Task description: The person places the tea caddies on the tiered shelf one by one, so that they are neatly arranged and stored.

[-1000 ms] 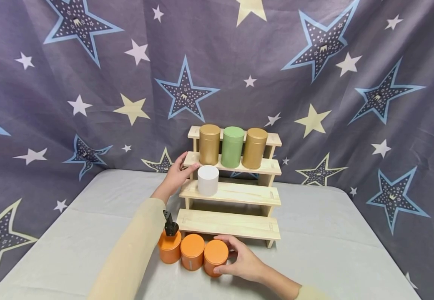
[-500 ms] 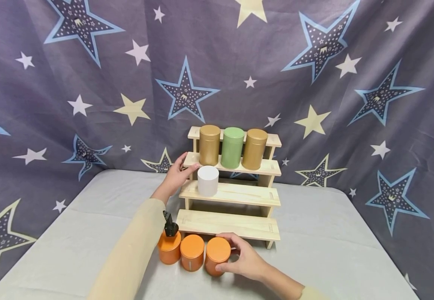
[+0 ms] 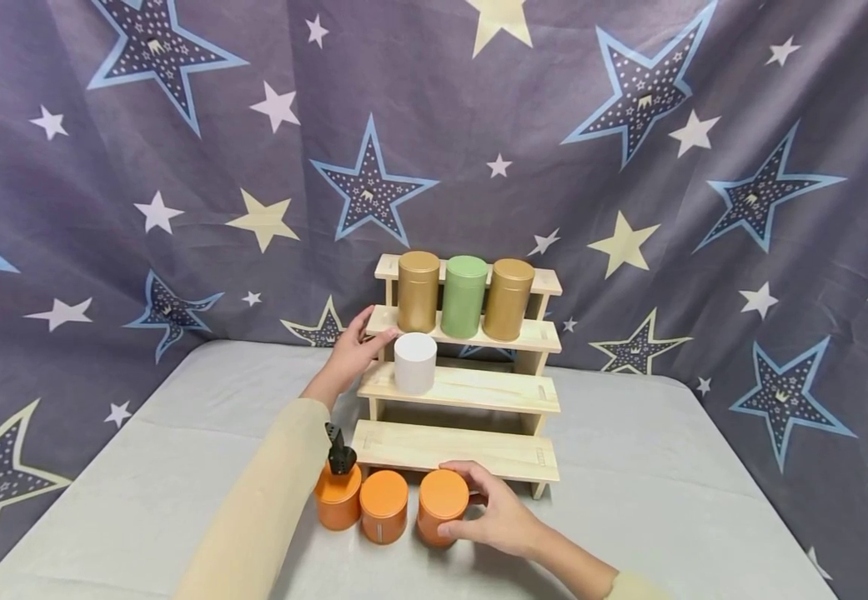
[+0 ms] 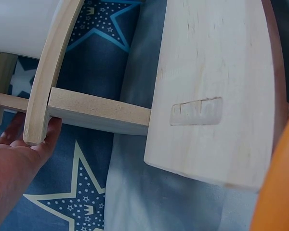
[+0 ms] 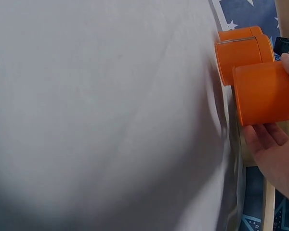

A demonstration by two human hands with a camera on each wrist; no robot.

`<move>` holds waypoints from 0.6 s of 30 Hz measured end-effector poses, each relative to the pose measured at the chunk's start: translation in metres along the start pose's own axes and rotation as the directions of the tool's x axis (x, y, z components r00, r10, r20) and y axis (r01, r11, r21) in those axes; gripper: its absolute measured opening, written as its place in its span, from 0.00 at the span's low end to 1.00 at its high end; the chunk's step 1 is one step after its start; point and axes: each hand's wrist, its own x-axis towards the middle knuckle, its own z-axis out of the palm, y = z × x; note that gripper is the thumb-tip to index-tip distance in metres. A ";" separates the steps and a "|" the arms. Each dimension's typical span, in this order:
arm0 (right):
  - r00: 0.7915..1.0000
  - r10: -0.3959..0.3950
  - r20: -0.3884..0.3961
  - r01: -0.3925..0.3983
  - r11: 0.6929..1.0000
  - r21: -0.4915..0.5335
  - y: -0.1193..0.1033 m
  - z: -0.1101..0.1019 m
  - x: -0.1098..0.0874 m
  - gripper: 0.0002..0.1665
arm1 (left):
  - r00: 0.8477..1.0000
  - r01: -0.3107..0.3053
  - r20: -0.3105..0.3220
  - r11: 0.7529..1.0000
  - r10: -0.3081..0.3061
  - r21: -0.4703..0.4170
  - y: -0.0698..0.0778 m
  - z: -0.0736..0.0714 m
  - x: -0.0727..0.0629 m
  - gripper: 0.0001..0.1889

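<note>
My right hand [image 3: 495, 518] grips the rightmost orange tin [image 3: 443, 505], thumb in front and fingers round its far side. In the right wrist view this orange tin [image 5: 264, 94] hides part of the other tins. To its left stand a second orange tin [image 3: 384, 507] and a third one [image 3: 338, 500]. Up at the stepped wooden rack [image 3: 456, 448], my left hand [image 3: 351, 352] holds the left end of the second tier from the top. The left wrist view has the left hand's fingers [image 4: 53, 132] around that board end. A white tin [image 3: 415, 363] sits close by, one tier lower.
Two gold tins [image 3: 418, 292] flank a green tin [image 3: 464, 297] on the second tier from the top. A black wrist camera mount [image 3: 341, 454] on the left sleeve overlaps the leftmost orange tin in the head view. Star-patterned cloth [image 3: 201, 167] hangs behind the pale tabletop [image 3: 644, 483].
My right hand has shifted the rightmost orange tin a little right and slightly up in the head view, opening a gap beside the middle orange tin. My left hand stays at the rack.
</note>
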 end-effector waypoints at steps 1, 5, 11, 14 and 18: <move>1.000 -0.002 -0.004 0.002 1.000 -0.003 0.000 0.000 0.000 0.39 | 1.000 -0.001 0.000 1.000 0.001 -0.001 0.000 0.000 0.000 0.41; 1.000 0.011 -0.017 -0.011 1.000 -0.019 -0.002 -0.003 -0.001 0.39 | 1.000 -0.001 0.003 1.000 0.001 -0.009 0.000 -0.001 0.001 0.41; 0.999 0.045 -0.031 -0.045 0.999 -0.020 -0.007 -0.007 -0.003 0.40 | 1.000 -0.002 0.011 1.000 0.002 -0.012 -0.001 -0.001 0.002 0.41; 0.999 0.033 -0.031 -0.033 0.999 -0.017 -0.009 -0.009 -0.004 0.39 | 1.000 -0.003 0.014 1.000 0.003 -0.017 -0.005 -0.002 0.006 0.42; 0.999 0.029 -0.024 -0.030 0.999 -0.012 -0.009 -0.012 -0.005 0.39 | 1.000 -0.005 0.007 1.000 0.006 -0.028 -0.017 -0.003 0.017 0.43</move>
